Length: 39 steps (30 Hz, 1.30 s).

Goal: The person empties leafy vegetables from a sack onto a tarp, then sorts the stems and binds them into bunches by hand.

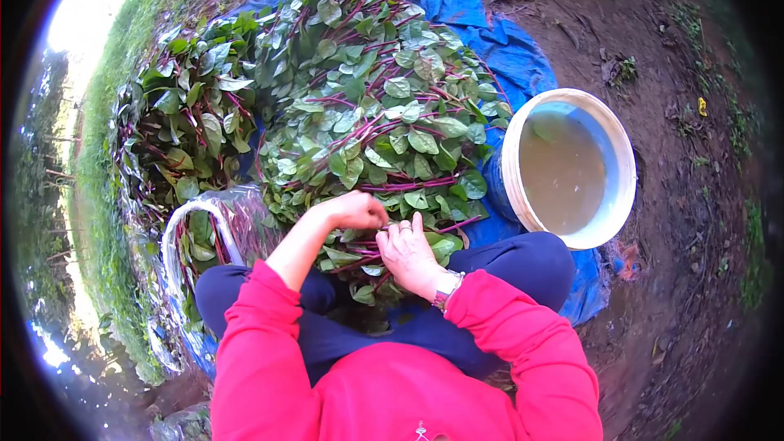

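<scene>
A big pile of red-stemmed leafy greens, which look like Malabar spinach, lies in front of me. At its near edge, my right hand is closed around a few purple-red stems, with a ring and a wristwatch showing. Leaves and stems of this bunch stick out on both sides of the fingers. Just left of it and slightly higher, my left hand has its fingers curled inward over the stems. Whatever is between its fingertips is hidden.
A white bucket of murky water stands at the right, beside my knee. Blue tarp lies under the greens. More leafy stems are heaped at the left, near clear plastic wrapping and a white looped strip. Bare soil lies beyond the bucket.
</scene>
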{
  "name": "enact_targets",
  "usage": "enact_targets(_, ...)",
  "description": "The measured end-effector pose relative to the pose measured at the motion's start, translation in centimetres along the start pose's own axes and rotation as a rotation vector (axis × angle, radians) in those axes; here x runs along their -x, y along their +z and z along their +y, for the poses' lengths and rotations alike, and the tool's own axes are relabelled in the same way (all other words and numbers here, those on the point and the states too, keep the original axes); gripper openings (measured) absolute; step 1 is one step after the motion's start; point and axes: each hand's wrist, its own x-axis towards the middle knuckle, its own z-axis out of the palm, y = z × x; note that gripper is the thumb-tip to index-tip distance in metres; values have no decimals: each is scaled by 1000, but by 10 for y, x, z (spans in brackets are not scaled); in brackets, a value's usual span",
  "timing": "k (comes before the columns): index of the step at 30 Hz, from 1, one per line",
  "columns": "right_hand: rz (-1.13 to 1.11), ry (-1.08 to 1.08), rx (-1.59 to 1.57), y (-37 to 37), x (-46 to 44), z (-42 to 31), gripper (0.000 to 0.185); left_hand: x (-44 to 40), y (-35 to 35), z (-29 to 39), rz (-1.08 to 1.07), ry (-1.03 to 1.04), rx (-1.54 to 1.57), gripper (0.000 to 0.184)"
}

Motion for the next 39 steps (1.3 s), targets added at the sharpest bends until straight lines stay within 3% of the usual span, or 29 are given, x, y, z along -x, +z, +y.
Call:
enact_targets(1,-36,-2,-14,1,1,1,24,-21,6,-3,157,71,-72,23)
enact_targets(3,22,-1,-6,4,0,1,25,-63,22,4,434,8,-229,20)
enact_targets(9,-121,34,10,6,1,4,26,-124,47,5,566,-21,-713,21)
enact_targets(13,-59,9,21,-1,-2,3,23,-120,38,-1,613,8,-752,19)
enact_targets(17,-3,4,-13,0,-2,2,21,-83,1,21,942,26,-262,16)
enact_targets(21,50,-5,6,-4,-2,1,18,-14,-48,32,1160,173,-17,20)
enact_targets(23,150,8,25,-7,-1,0,15,22,-50,43,1000,80,-90,19)
enact_targets(27,343,-56,58,-6,-1,2,21,47,3,5,575,170,6,21)
enact_targets(28,326,-68,67,-8,-2,4,21,52,8,8,419,56,81,23)
enact_targets(31,151,18,45,-8,-2,5,21,50,8,-8,236,96,178,32)
enact_targets(32,11,37,-5,-7,-4,7,24,44,5,-11,236,97,179,32)
enact_targets(34,15,34,-13,0,-4,9,27,30,-2,-6,181,204,-35,28)
enact_targets(35,21,31,-19,1,-4,9,30,17,-2,-2,286,243,-111,26)
enact_targets(37,-1,31,-15,1,-3,7,35,-32,13,-2,452,131,-83,25)
enact_targets(39,-41,29,-25,-2,-3,7,36,-86,36,-9,419,53,-213,28)
